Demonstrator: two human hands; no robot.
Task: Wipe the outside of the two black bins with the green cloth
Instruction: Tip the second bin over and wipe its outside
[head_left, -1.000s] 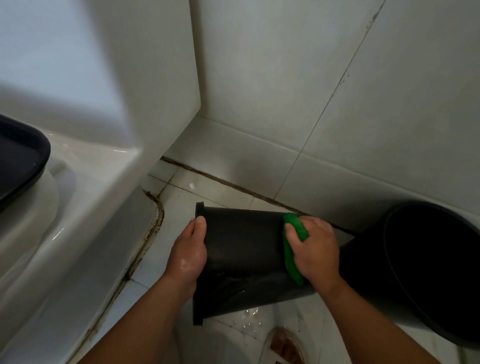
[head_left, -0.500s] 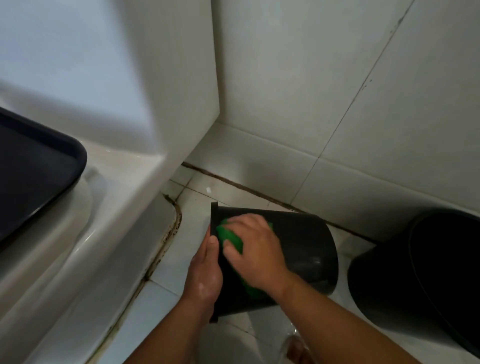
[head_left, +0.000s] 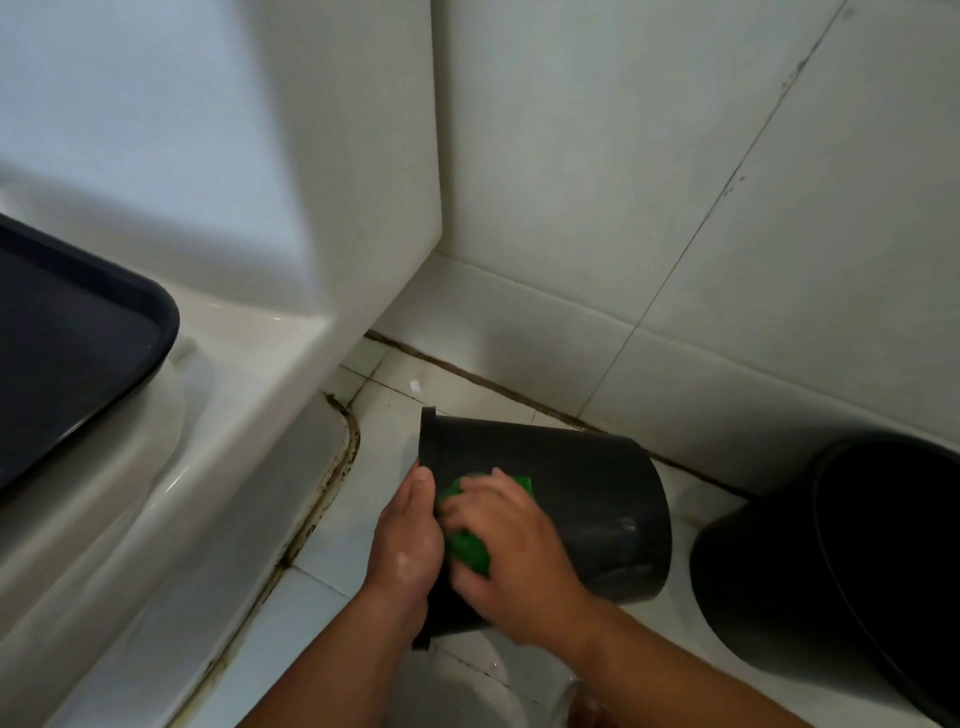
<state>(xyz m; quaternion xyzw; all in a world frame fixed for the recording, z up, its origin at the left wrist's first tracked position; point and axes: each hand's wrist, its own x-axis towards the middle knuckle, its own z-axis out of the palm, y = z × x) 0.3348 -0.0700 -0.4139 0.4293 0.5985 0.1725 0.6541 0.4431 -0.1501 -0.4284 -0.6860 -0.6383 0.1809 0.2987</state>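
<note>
Right hand (head_left: 509, 545) clutches the crumpled green cloth (head_left: 467, 552) against the tipped black plastic bin (head_left: 571, 483), flat left hand (head_left: 405, 540) bracing; best press firmly, rotate

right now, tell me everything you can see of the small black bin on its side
The small black bin is a round, tapered tub of matte dark plastic, lying on its side over the white tiled floor, lipped end left, narrower end right with a wet-looking sheen. The left hand steadies the lipped end; the right hand presses the green cloth on its wall beside that end. Whether it touches the floor is hidden.
</note>
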